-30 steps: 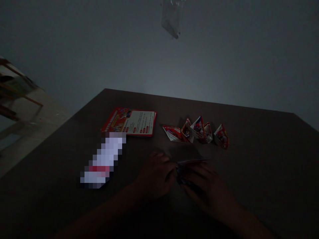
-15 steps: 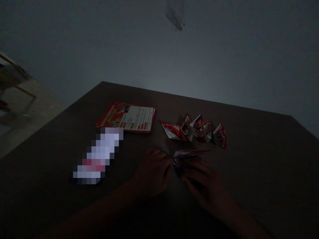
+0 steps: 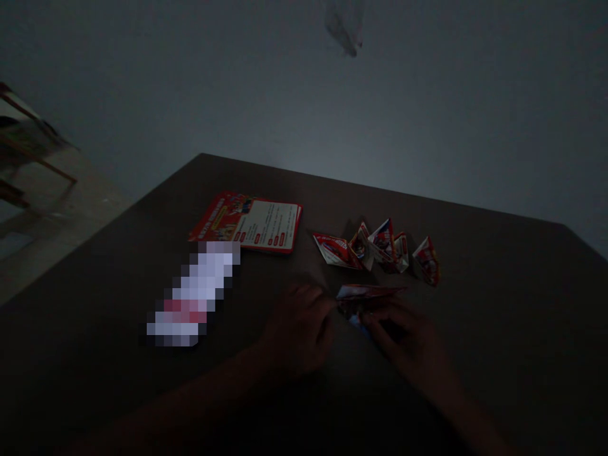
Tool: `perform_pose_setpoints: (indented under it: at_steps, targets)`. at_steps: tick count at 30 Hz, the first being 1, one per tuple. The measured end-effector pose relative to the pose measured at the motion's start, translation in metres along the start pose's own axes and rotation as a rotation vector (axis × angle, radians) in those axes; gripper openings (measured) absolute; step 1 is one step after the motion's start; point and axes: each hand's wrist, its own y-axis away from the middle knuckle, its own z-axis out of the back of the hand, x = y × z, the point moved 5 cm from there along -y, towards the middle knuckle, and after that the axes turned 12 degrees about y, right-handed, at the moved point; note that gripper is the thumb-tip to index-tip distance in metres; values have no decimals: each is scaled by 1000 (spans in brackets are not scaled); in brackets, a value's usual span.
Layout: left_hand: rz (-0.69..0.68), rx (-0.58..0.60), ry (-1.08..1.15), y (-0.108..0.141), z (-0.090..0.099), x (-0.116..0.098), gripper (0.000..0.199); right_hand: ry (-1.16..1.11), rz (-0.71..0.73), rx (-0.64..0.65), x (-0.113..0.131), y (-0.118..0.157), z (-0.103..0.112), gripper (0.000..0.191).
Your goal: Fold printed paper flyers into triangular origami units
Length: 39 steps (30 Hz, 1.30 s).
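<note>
A folded paper piece, red and pale, is between my two hands near the middle of the dark table. My left hand pinches its left end, fingers curled. On its right side, my right hand grips it between thumb and fingers, and a bluish part shows by the thumb. Just beyond stand several folded red and white paper pieces in a loose row, with a single one at the right end. The dim light hides the finer folds.
A stack of red and white printed sheets lies at the left back of the table. In front of it is a bright pixelated object. A pale wall stands behind, and wooden-framed furniture at the far left.
My right hand has shifted its fingers on the folded paper, and more of a bluish part now shows. The whole view has moved slightly, so everything sits a little further right.
</note>
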Motion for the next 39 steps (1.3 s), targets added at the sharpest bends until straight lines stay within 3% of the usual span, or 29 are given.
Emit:
perform_pose_setpoints:
  at_steps: [3,7,12,34,39]
  targets:
    - [-61,24,35,5,-8,-13,30,1,-83,13,-4,-2,1,18]
    - [-133,64,-28,15,-27,-31,43,-28,-90,1,-5,-4,1,17]
    - [-134,73,-130,24,-41,-34,52,-26,-99,-1,-5,-7,0,18]
    - [-55,106,-160,20,-39,-25,59,62,-54,-89,-11,-14,0,15]
    - [-19,66,-144,14,-28,-24,61,50,-60,-67,-13,-14,-1,16]
